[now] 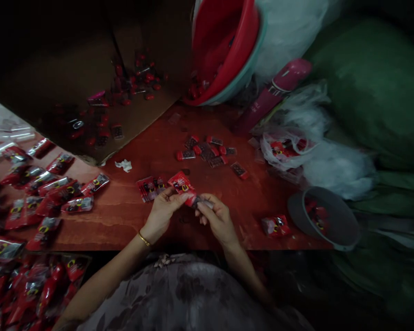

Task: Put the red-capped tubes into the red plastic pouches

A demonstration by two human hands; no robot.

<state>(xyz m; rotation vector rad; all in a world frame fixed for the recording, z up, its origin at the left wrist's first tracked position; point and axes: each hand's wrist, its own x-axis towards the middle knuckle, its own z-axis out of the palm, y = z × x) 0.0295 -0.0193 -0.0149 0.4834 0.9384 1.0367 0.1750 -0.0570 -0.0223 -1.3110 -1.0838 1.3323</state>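
My left hand [163, 209] pinches a small red printed packet [182, 184] just above the red-brown table [131, 216]. My right hand [216, 216] is closed on a small dark item [204, 201] at the packet's lower end. Both hands meet near the table's front edge. A flat stack of empty red packets [150, 187] lies just left of my left hand. A loose cluster of small red-capped dark pieces [209, 151] lies beyond my hands.
Many filled red packets [48, 188] cover the table's left and a heap below. A cardboard box [100, 105] holds more pieces. A tilted red basin [224, 46], pink cylinder [272, 92], plastic bags [296, 147], grey bowl [326, 223] and one packet [275, 226] are right.
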